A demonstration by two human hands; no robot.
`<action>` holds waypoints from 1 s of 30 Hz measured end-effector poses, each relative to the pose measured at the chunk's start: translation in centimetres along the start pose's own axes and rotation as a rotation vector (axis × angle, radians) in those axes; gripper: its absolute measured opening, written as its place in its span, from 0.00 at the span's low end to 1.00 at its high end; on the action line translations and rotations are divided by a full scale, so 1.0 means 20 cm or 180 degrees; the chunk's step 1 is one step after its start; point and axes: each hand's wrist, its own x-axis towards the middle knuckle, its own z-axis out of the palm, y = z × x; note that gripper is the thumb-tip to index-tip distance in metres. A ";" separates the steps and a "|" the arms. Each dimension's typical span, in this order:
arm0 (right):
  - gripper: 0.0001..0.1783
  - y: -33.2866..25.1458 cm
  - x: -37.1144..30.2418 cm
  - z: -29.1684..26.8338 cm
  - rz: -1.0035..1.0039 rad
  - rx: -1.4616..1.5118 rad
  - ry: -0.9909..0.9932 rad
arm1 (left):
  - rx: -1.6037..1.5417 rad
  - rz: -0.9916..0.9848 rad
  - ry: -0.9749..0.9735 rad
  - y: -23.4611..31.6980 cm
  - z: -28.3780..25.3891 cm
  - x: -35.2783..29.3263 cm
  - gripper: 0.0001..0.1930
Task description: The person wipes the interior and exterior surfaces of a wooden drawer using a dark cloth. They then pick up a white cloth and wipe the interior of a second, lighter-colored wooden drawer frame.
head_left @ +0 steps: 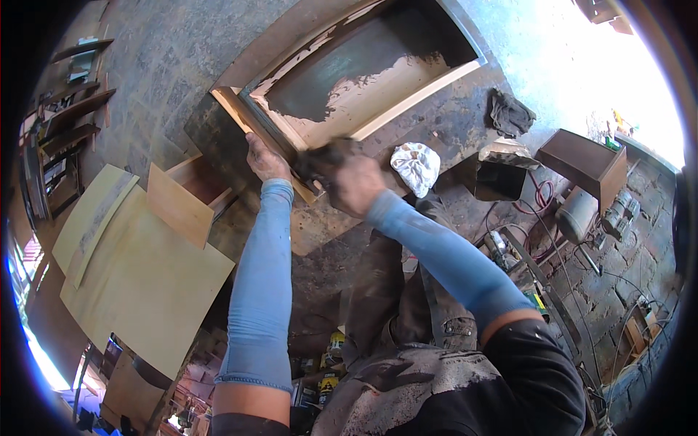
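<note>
A wooden drawer lies on the stained work table, its inside partly covered in dark brown and partly bare, pale wood. My left hand grips the near-left end of the drawer's front panel, thumb and fingers around its edge. Blurred by motion, my right hand presses a dark rag against the drawer's near corner. The rag hides that corner and most of the right fingers. A crumpled white cloth lies on the table, right of my right hand.
Pale boards and another drawer are at the left. On the right are a dark crumpled cloth, an open metal can, a brown box and a compressor tank with hoses. Wood pieces stand far left.
</note>
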 end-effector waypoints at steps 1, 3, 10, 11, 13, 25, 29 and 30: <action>0.26 0.03 0.01 0.06 -0.0253 -0.0400 -0.0312 | 0.0142 0.0031 0.0073 -0.04 -0.02 0.00 0.36; 0.32 0.09 0.03 0.09 -0.1133 -0.0757 0.0182 | 0.0417 0.0254 0.0278 -0.05 -0.01 0.00 0.35; 0.16 1.43 -0.16 -0.83 0.0885 -0.0552 0.1611 | 0.1346 0.0396 0.0336 0.00 -0.02 0.00 0.34; 0.14 1.56 -0.24 -0.78 0.0842 -0.0761 0.1484 | 0.1367 0.0375 0.0235 -0.02 0.03 0.00 0.34; 0.12 1.25 -0.10 -0.61 0.1664 -0.2058 -0.0695 | 0.1238 0.0340 0.0251 0.06 0.05 -0.03 0.34; 0.22 0.74 0.01 -0.21 0.0536 -0.1876 -0.0084 | 0.1263 0.0282 0.0243 0.11 0.06 -0.07 0.32; 0.26 1.33 -0.01 -0.81 0.0899 -0.0875 0.1599 | 0.1328 0.0304 0.0330 0.10 0.08 -0.05 0.32; 0.27 1.34 0.01 -0.86 0.1001 -0.1059 0.1508 | 0.1391 0.0354 0.0338 0.08 0.06 -0.03 0.32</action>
